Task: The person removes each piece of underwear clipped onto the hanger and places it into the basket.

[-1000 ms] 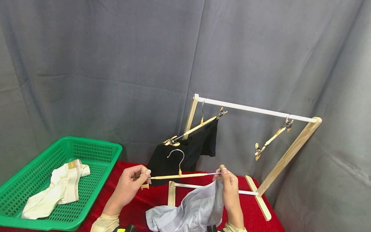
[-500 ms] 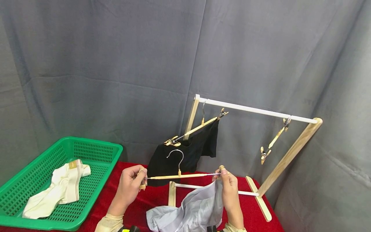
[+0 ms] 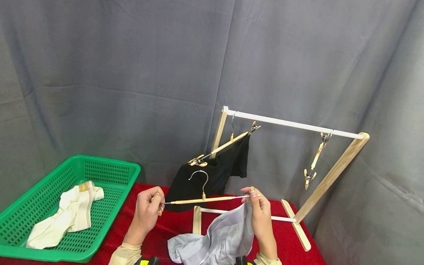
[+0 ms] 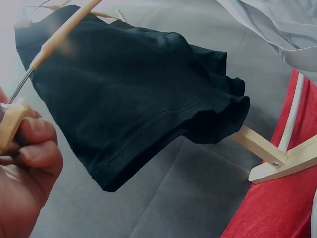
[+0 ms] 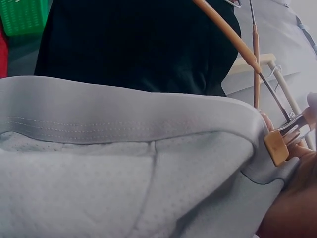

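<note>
A clip hanger [image 3: 185,201] with a wooden bar and metal hook is stretched level between both hands. My left hand [image 3: 148,209] grips the clip at its left end; the clip's wooden edge [image 4: 14,121] shows between the fingers in the left wrist view. With thumb and fingers my right hand [image 3: 261,213] pinches the right-end clip [image 5: 277,147]. Light grey underpants [image 3: 228,232] hang from that right end, their stitched waistband [image 5: 124,116] running up to the clip in the right wrist view. The rest of the underpants drapes low onto the red cloth.
Behind the hands stands a wooden rack [image 3: 281,123] with white rails. A black garment [image 3: 212,180] hangs from a clip hanger on its left, and a bare clip hanger [image 3: 317,156] on its right. Left, a green basket [image 3: 127,184] holds white underpants [image 3: 71,209]. Red cloth [image 3: 145,246] covers the table.
My left hand has slid its clip outward to the left along the hanger's rod. The right hand stays nearly in place with the underpants. The bare hanger on the rack has swung.
</note>
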### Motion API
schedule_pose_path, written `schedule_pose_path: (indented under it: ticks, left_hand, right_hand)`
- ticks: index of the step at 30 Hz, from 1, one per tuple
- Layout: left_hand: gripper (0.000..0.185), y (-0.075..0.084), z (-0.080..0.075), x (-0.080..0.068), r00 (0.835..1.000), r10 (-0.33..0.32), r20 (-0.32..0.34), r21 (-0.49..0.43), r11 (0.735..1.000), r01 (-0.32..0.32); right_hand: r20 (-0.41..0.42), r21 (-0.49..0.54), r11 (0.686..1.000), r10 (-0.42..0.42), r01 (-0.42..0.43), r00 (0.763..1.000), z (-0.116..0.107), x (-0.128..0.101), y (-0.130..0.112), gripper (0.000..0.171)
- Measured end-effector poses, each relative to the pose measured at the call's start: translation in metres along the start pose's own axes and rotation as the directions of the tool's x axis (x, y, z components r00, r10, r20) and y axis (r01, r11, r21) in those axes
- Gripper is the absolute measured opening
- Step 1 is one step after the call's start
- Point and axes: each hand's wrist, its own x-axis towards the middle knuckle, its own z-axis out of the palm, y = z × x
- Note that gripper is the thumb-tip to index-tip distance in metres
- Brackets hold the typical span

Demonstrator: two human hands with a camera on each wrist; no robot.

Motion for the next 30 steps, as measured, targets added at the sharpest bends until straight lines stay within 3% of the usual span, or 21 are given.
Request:
schedule_pose_path:
  ticks: [8,15,18,23,30]
  left_hand:
    - [0.034,-0.002,-0.005,0.002,0.995,0.023,0.100,-0.041,0.999,-0.019]
    - [0.022,-0.001,-0.010,0.001,0.960,-0.012,0.280,-0.027,0.999,0.021]
    - [0.019,0.001,-0.012,0.002,0.951,-0.043,0.305,0.030,0.999,0.036]
    - [0.013,0.004,-0.018,0.002,0.935,-0.127,0.332,0.098,0.990,0.099]
    - [0.010,0.007,-0.022,0.004,0.889,-0.255,0.380,0.081,0.967,0.243]
  right_hand:
    - [-0.001,-0.013,1.000,0.002,-0.002,1.000,-0.001,0.002,0.001,0.026]
    - [-0.027,0.036,0.998,0.056,-0.055,0.998,-0.003,0.001,-0.003,0.017]
    - [-0.022,0.067,0.996,0.066,-0.065,0.998,-0.004,0.001,-0.003,0.014]
    - [-0.001,0.016,0.999,0.050,-0.050,0.999,-0.006,0.002,-0.003,0.012]
    - [-0.004,-0.075,0.996,0.044,-0.045,0.999,-0.011,0.002,-0.001,0.014]
